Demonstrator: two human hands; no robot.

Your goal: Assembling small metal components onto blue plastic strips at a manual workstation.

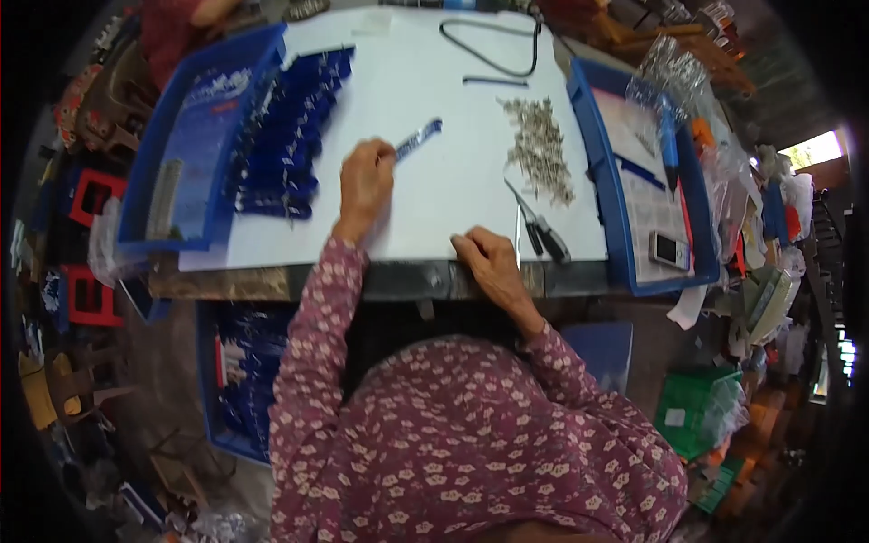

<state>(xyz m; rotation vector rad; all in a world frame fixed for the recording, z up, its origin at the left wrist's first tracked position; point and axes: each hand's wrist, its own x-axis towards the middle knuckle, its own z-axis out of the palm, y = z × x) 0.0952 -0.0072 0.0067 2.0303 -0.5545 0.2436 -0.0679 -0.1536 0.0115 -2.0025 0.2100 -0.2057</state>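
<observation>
My left hand [364,185] is closed on the near end of a narrow blue strip-shaped piece [419,139] with whitish marks, tilted over the white tabletop sheet [425,81]. At the table's front edge, my right hand [493,265] has its fingers curled in. Whatever its fingertips hold, if anything, is hidden. To the left of my left hand lies a long stack of similar blue pieces [294,131] with shiny ends. A heap of small metallic parts [540,149] lies to the right. Between that heap and my right hand rests a black-handled hand tool [545,237] with slim metal ends.
A blue tray [220,195] stands at left; another blue tray [618,217] at right holds a phone [669,250] and a blue pen-shaped tool [668,149]. A black cord [489,63] loops at the back. Below the table is a blue bin [210,398] of blue pieces.
</observation>
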